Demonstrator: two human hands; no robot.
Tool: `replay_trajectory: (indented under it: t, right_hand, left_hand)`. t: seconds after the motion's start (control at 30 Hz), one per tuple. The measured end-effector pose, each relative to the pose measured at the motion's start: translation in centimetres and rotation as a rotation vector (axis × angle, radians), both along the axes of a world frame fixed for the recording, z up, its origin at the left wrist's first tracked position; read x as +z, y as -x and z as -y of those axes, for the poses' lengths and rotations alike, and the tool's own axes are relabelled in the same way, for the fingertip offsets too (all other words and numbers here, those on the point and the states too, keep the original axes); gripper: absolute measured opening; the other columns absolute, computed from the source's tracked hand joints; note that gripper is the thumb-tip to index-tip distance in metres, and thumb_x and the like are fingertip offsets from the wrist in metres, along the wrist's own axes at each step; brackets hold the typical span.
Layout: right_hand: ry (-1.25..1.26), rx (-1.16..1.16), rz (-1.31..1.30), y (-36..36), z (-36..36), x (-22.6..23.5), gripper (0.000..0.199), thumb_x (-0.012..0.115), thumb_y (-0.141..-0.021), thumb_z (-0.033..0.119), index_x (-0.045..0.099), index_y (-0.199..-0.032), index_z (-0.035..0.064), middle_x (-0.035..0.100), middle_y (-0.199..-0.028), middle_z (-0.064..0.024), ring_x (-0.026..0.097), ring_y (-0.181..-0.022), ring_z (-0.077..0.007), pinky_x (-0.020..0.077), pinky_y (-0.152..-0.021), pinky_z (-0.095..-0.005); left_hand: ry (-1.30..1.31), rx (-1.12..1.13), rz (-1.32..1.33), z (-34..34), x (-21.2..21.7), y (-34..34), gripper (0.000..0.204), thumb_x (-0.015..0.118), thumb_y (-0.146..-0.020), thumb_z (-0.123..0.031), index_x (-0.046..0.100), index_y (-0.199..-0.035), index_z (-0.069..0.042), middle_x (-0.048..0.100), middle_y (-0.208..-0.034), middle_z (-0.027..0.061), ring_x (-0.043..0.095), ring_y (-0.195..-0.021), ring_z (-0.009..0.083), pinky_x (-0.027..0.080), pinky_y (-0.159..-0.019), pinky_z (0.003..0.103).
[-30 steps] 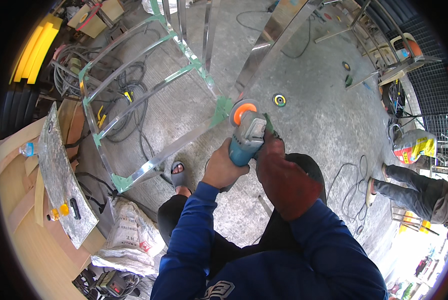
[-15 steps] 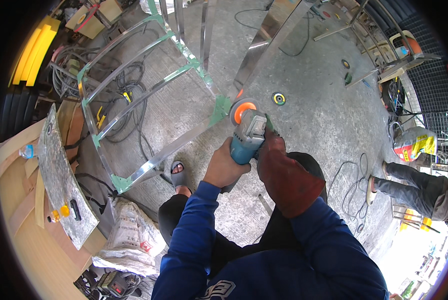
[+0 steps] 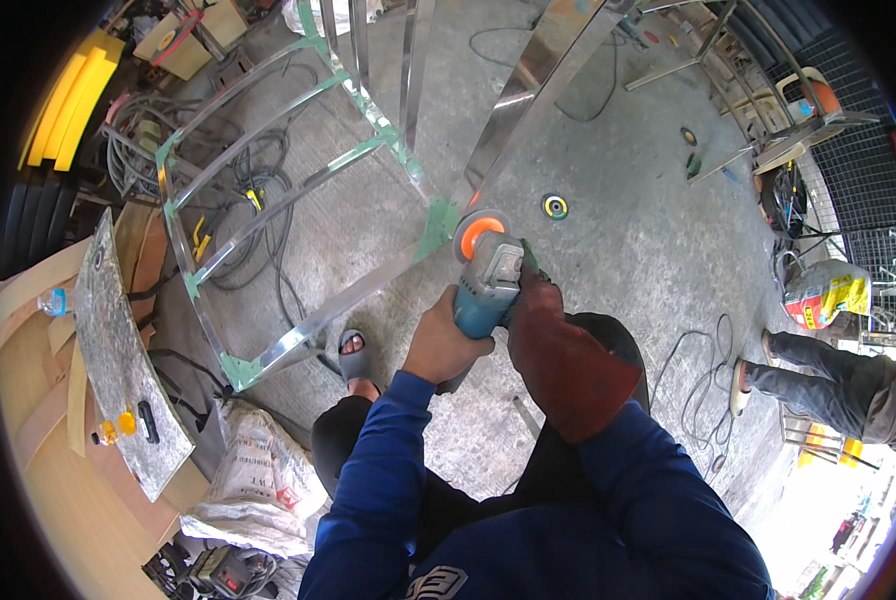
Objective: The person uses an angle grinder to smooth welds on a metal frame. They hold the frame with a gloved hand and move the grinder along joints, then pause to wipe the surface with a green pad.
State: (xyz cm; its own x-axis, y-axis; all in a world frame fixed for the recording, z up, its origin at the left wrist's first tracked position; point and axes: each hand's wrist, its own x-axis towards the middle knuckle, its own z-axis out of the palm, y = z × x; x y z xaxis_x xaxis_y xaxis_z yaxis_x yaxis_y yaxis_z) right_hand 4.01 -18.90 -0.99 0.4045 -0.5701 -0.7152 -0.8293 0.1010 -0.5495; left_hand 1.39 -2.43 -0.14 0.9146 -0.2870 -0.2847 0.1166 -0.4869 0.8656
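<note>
My bare left hand [image 3: 438, 342] is wrapped round the body of a teal angle grinder [image 3: 481, 302] with a grey head. A red glove covers my right hand [image 3: 566, 365], which is closed at the grinder's right side; its fingers and what they grip are largely hidden. The grinder's orange-centred disc [image 3: 481, 236] is by the near end of a wide shiny metal post [image 3: 513, 105]; contact cannot be made out. Just left of the disc, green tape [image 3: 435, 230] covers a corner of a welded metal tube frame [image 3: 340, 302].
On the concrete floor lies a spare yellow-rimmed disc [image 3: 555, 207]. Cables [image 3: 278, 215] coil under the frame. Left are wood sheets [image 3: 68, 490], a marked board [image 3: 133, 370] and a white sack [image 3: 253, 470]. Another person's legs [image 3: 818, 370] are at right, near a yellow-red bag [image 3: 830, 294].
Both hands and the grinder have shifted slightly left and down in the picture. The view itself has moved a little; the grip looks the same.
</note>
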Motion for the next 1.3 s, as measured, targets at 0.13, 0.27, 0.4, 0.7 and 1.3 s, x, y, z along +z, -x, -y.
replay_trajectory:
  t: [0.13,0.27,0.4,0.7,1.3]
  right_hand:
    - [-0.055,-0.084,0.060,0.0,-0.4,-0.7,0.048,0.066,-0.102,0.055,0.080,-0.114,0.0111,0.078,-0.105,-0.0028,0.071,-0.084,-0.0168,0.0562,-0.072,-0.0361]
    - [-0.022,-0.023,0.052,0.0,-0.8,-1.4,0.054,0.067,-0.099,0.062,0.081,-0.112,0.0117,0.078,-0.105,-0.0022,0.071,-0.084,-0.0153,0.0564,-0.072,-0.0356]
    - [-0.227,-0.098,0.258,0.5,-0.8,-0.1,0.062,0.061,-0.099,0.068,0.081,-0.110,0.0109,0.078,-0.104,-0.0055,0.072,-0.086,-0.0185,0.0568,-0.074,-0.0361]
    - [-0.200,-0.051,0.327,0.6,-1.5,2.5,0.046,0.059,-0.108,0.051,0.075,-0.115,0.0077,0.077,-0.100,-0.0098,0.075,-0.081,-0.0255,0.0639,-0.070,-0.0458]
    - [-0.234,-0.077,0.333,1.0,-1.2,-1.0,0.044,0.069,-0.100,0.049,0.079,-0.110,0.0077,0.077,-0.102,-0.0095,0.071,-0.085,-0.0209,0.0568,-0.072,-0.0409]
  left_hand:
    - [0.024,0.005,0.025,-0.4,0.0,0.1,0.080,0.087,-0.064,-0.027,0.056,-0.132,0.003,0.073,-0.108,0.0313,0.072,-0.103,0.0482,0.058,-0.091,0.049]
    - [-0.019,0.015,-0.025,-0.6,-0.2,0.4,0.080,0.087,-0.065,-0.028,0.056,-0.132,0.003,0.073,-0.110,0.0302,0.073,-0.103,0.0476,0.058,-0.091,0.049]
    - [0.003,0.022,0.021,-0.7,-0.4,0.6,0.079,0.087,-0.064,-0.028,0.057,-0.130,0.003,0.073,-0.109,0.0306,0.073,-0.103,0.0476,0.058,-0.092,0.049]
    - [0.046,0.031,0.025,-0.9,-0.1,0.7,0.071,0.087,-0.064,-0.023,0.059,-0.125,0.002,0.074,-0.108,0.0288,0.073,-0.103,0.0470,0.057,-0.092,0.048]
    - [0.018,0.018,0.025,-1.8,-0.4,0.7,0.079,0.087,-0.065,-0.026,0.058,-0.132,0.003,0.073,-0.110,0.0310,0.073,-0.105,0.0461,0.057,-0.093,0.048]
